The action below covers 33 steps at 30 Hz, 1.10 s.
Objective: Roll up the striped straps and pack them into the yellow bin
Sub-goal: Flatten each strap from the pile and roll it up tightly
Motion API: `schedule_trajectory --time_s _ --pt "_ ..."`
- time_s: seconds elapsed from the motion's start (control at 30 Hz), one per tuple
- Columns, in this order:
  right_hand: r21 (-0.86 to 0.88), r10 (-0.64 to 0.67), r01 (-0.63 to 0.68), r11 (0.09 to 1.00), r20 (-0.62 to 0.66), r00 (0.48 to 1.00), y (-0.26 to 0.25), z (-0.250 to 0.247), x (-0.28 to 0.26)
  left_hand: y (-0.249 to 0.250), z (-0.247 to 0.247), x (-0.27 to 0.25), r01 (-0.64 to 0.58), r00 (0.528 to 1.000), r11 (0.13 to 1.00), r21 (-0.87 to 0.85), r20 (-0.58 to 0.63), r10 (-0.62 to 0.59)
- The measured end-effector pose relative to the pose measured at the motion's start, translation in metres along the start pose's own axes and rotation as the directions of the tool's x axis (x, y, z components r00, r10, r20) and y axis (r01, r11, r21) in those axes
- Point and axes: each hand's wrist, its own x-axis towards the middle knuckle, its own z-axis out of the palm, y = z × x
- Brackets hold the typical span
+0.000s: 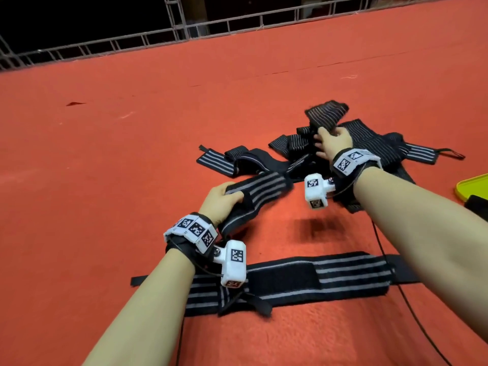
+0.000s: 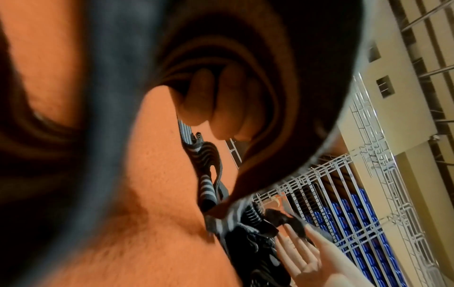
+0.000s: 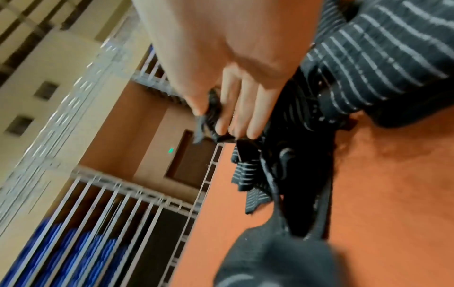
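Head view gives the whole layout: red carpeted floor [image 1: 132,154], a tangled pile of striped straps [image 1: 375,146] toward the far right, one long strap [image 1: 298,281] laid flat near the person, and a corner of the yellow bin [image 1: 472,187] at the right edge with something dark inside it. Wrist views do not show the bin; they show instead a metal railing [image 3: 117,198] and blue seats beyond it, out of the head view. Left hand [image 1: 220,200]: fingers [image 2: 199,103] curled round one end of a striped strap [image 1: 258,192], gripping it; left wrist view is mostly filled by this strap's blurred dark fabric arching over the fingertips. The held strap runs from the left wrist diagonally up-right toward the pile, stripes along its length. Right hand [image 1: 334,142]: reaches into the pile, thumb and fingers [image 3: 245,116] pinching a raised strap end [image 1: 326,113]; that end stands up off the pile and fans toward the far edge of the floor. Right wrist view confirms dark fabric bunched between thumb and fingers. The flat long strap lies left to right, its long axis roughly parallel to the near edge, with a thin tab at its left end. Another strap [image 1: 216,163] lies at the pile's left side.
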Motion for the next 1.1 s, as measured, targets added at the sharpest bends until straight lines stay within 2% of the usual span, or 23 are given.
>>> schedule_trajectory --time_s 0.07,0.13,0.17,0.2,0.27,0.3,0.33,0.4,0.43,0.5,0.53,0.6,0.67,0.73,0.77,0.9,1.03,1.1 --pt "-0.203 -0.012 0.038 0.978 0.127 0.992 0.007 0.007 -0.013 0.004 -0.002 0.002 -0.006 0.999 0.999 -0.036 -0.037 0.005" --pt "-0.324 -0.047 0.157 0.933 0.323 0.945 0.012 0.013 -0.043 0.007 -0.003 0.001 -0.01 1.0 0.999 -0.037 -0.025 0.009" --pt "-0.336 -0.101 0.265 0.904 0.436 0.894 0.014 0.016 -0.057 0.009 -0.004 0.001 -0.01 1.0 1.0 -0.028 -0.015 0.01" --pt "-0.322 -0.157 0.382 0.866 0.551 0.819 0.015 0.019 -0.073 0.01 -0.005 0.0 -0.015 1.0 1.0 -0.02 -0.008 0.015" --pt "-0.267 -0.197 0.531 0.804 0.723 0.663 0.013 0.022 -0.101 0.014 -0.006 -0.003 -0.021 1.0 1.0 -0.004 0.016 0.021" --pt "-0.264 -0.178 0.563 0.783 0.772 0.61 0.013 0.024 -0.111 0.018 -0.007 -0.004 -0.026 0.999 1.0 0.005 0.029 0.026" --pt "-0.27 -0.145 0.569 0.777 0.802 0.579 0.012 0.025 -0.118 0.022 -0.009 -0.006 -0.04 0.999 0.999 0.015 0.033 0.039" --pt "-0.3 -0.098 0.566 0.767 0.818 0.567 0.007 0.024 -0.132 0.03 -0.017 -0.012 -0.072 0.997 0.997 0.024 0.011 0.072" --pt "-0.3 -0.106 0.596 0.745 0.828 0.55 0.004 0.021 -0.138 0.035 -0.021 -0.016 -0.085 0.996 0.996 0.014 0.002 0.085" --pt "-0.213 -0.189 0.688 0.694 0.868 0.459 -0.003 0.014 -0.148 0.045 -0.028 -0.025 -0.112 0.993 0.994 -0.002 0.045 0.112" --pt "-0.146 -0.238 0.715 0.684 0.882 0.407 -0.008 0.012 -0.153 0.05 -0.03 -0.031 -0.128 0.988 0.992 0.015 0.085 0.126" --pt "-0.081 -0.247 0.714 0.696 0.906 0.344 -0.016 0.011 -0.162 0.06 -0.03 -0.041 -0.152 0.978 0.987 0.043 0.148 0.145" --pt "-0.119 -0.201 0.727 0.676 0.919 0.338 -0.021 0.012 -0.167 0.071 -0.031 -0.049 -0.166 0.974 0.986 0.028 0.163 0.159" --pt "-0.2 -0.153 0.75 0.63 0.916 0.372 -0.02 0.009 -0.168 0.081 -0.034 -0.057 -0.168 0.975 0.986 0.019 0.152 0.164" --pt "-0.24 -0.128 0.742 0.626 0.907 0.401 -0.019 0.005 -0.168 0.085 -0.038 -0.061 -0.168 0.976 0.986 0.015 0.14 0.165" --pt "-0.33 -0.041 0.589 0.737 0.849 0.527 -0.018 -0.024 -0.169 0.094 -0.057 -0.075 -0.164 0.985 0.985 0.059 0.058 0.16" --pt "-0.48 0.054 0.533 0.697 0.776 0.629 -0.013 -0.058 -0.167 0.084 -0.076 -0.082 -0.111 0.994 0.989 0.101 0.009 0.111" --pt "-0.455 0.051 0.445 0.772 0.741 0.669 -0.013 -0.071 -0.168 0.076 -0.085 -0.084 -0.053 0.999 0.988 0.144 0.018 0.051"
